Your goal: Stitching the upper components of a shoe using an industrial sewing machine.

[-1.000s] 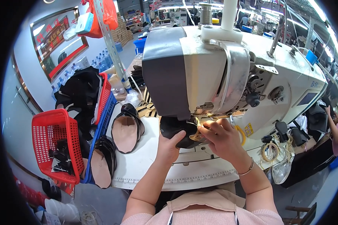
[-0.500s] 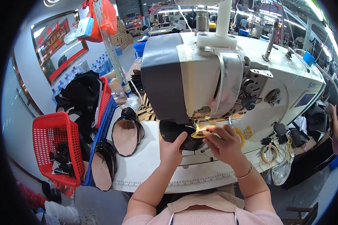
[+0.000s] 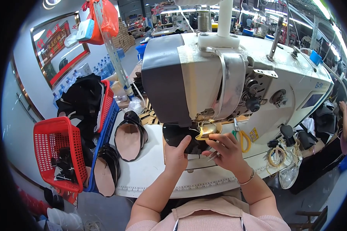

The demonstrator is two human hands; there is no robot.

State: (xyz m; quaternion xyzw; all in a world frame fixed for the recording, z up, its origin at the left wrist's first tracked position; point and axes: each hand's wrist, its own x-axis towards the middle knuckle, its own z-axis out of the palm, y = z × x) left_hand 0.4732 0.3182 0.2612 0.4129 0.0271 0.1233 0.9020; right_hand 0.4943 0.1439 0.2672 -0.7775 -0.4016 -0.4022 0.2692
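Observation:
My left hand grips a black shoe upper, thumb on top, at the left of the needle area of a white and grey sewing machine. A lit, gold-coloured metal part sits just above the piece. My right hand is closed at the piece's right side, fingertips close to that metal part. From its fingers pokes a slim grey tool, too small to name. Scissors with yellow and green handles lie on the machine bed beyond the right hand.
Black shoe uppers with pale linings stand at the left on the white table. A red basket holds black pieces, next to a blue crate. Cord coils hang at the table's right edge.
My right hand has drawn slightly down and left from the metal part, uncovering the scissors and the slim tool. The left hand still grips the upper. The whole view has shifted slightly.

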